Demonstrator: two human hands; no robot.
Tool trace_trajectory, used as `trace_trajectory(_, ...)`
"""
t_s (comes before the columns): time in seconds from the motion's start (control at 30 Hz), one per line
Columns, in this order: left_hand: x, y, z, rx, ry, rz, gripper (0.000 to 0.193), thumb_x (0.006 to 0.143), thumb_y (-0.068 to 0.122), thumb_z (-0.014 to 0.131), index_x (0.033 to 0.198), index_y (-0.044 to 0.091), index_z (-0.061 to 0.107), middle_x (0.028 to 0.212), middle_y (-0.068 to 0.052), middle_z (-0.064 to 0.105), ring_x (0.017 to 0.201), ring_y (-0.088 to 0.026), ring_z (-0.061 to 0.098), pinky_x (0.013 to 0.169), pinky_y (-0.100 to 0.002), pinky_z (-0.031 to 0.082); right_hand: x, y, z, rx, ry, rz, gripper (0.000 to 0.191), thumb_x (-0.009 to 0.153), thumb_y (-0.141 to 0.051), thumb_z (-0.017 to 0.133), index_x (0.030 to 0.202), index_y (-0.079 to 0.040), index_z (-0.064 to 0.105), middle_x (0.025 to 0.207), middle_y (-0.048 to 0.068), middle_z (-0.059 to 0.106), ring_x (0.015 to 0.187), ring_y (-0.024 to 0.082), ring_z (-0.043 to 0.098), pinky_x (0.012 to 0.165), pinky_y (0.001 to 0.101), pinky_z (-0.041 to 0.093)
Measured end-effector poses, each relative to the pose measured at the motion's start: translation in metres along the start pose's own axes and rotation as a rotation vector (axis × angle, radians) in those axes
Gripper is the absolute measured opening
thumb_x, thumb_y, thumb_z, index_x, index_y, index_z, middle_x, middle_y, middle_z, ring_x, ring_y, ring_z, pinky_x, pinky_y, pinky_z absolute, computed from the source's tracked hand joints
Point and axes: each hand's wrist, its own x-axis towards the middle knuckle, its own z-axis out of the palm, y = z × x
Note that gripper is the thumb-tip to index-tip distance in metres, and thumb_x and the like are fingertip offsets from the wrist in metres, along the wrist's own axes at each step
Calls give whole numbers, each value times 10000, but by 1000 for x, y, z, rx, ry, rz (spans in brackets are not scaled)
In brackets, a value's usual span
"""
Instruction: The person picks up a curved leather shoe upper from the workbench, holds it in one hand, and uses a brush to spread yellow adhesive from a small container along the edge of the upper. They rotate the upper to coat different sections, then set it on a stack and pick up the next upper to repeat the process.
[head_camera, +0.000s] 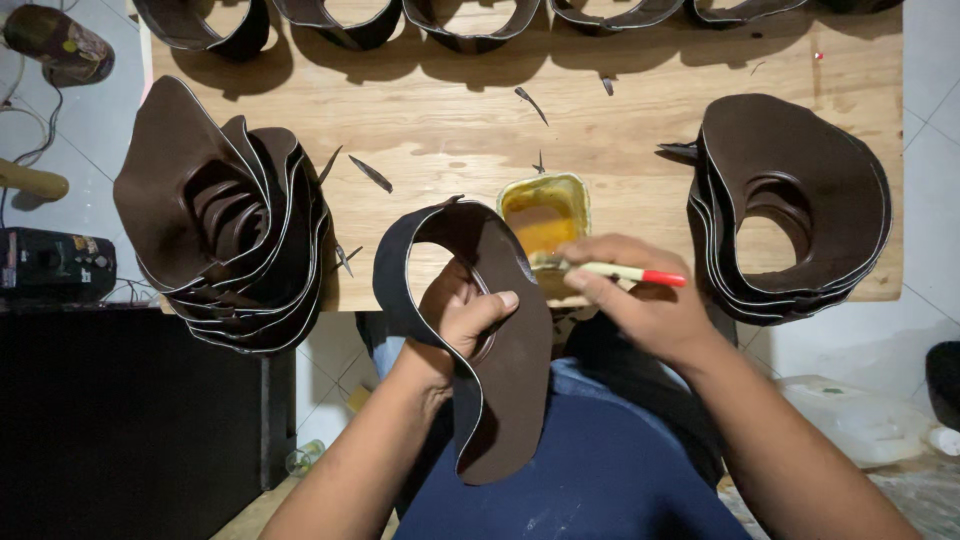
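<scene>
Wooden workbench (640, 110), left hand (462, 318) clamped on brown leather piece (505, 350), right hand (640, 300) pinching brush (620, 272) over glue tub (543, 215)

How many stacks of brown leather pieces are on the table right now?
2: a left stack by the table's left edge and a right stack by its right edge. Separate looped pieces line the far edge, partly cropped.

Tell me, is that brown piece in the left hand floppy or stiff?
Probably floppy: the brown leather piece curves and droops below the left hand. Likely light too, since a thumb and fingers alone hold it up. The stacked pieces curl similarly.
</scene>
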Motion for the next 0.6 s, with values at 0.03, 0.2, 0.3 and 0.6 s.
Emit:
trace_trajectory(0.03,-1,0,-1,8,11,-9,489,883,21,644,1348,-50,509,1109,-110,662,985,-183,678,878,-329,580,-1,1,0,-84,-20,115,176,934,-92,717,1077,10,729,1038,102,747,954,137,694,855,279,543)
trace_trajectory(0.2,-4,6,-2,-61,1,-160,478,845,18,681,1300,-5,538,1083,-96,690,954,-180,696,856,-340,597,-7,7,-2,-5,161,319,151,967,-78,727,1091,7,748,910,147,735,778,162,671,700,291,550)
trace_trajectory(0.3,-5,11,-1,-66,-114,-244,410,877,27,683,1274,-40,605,1079,-128,720,935,-198,697,855,-331,579,-12,8,-6,214,221,188,243,984,-78,686,1203,28,672,1134,121,735,1020,149,717,915,280,584)
trace_trajectory(0.6,-3,11,10,-68,73,-180,312,858,34,666,1163,-21,631,1018,-106,721,882,-168,706,798,-318,597,-27,6,8,257,236,159,254,996,-50,665,1233,41,666,1114,122,719,972,163,681,877,289,567)
